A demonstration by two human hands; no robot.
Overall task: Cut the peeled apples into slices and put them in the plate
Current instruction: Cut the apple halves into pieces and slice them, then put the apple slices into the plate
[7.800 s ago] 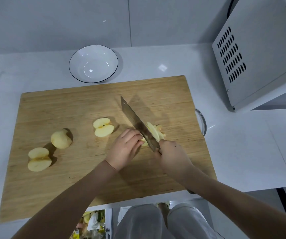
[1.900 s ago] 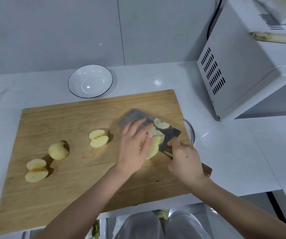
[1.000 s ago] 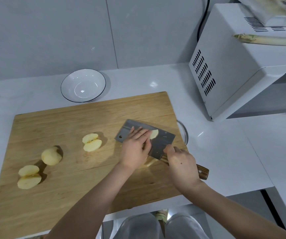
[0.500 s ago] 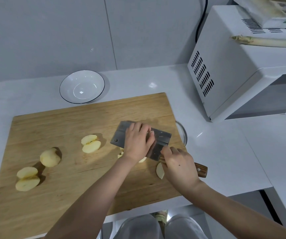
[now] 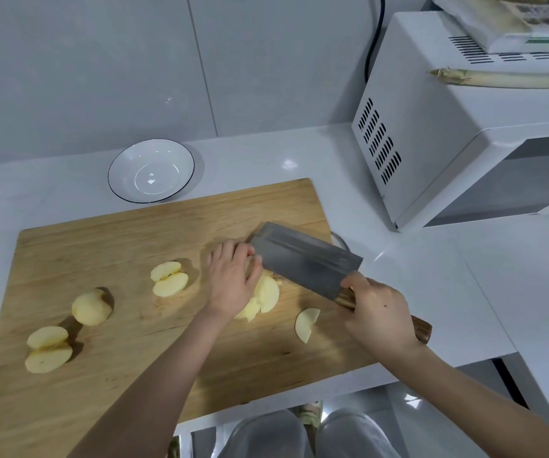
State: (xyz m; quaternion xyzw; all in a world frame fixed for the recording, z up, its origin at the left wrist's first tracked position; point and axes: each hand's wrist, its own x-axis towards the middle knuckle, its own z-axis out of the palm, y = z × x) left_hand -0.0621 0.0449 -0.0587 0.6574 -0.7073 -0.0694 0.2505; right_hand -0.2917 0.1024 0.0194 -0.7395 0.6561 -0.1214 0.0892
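On board [image 5: 101, 246] centre-right: left hand [image 5: 233, 279] cups slices [image 5: 263, 299], fingers curled over the pile, pressing it against the tilted cleaver [image 5: 306, 262]. Right hand [image 5: 378, 315] grips the cleaver handle. Stray slice [image 5: 306, 323] lies near, apart from the pile. Plate [image 5: 150, 171] behind the board holds no slices yet. Step: probably loading slices onto the blade. Next: carry level to plate, grab the stray; apple chunks [image 5: 170, 279] at left remain uncut.

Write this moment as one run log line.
stage: gathering slices | left hand: cups apple slices beside cleaver | right hand: grips cleaver | plate: empty
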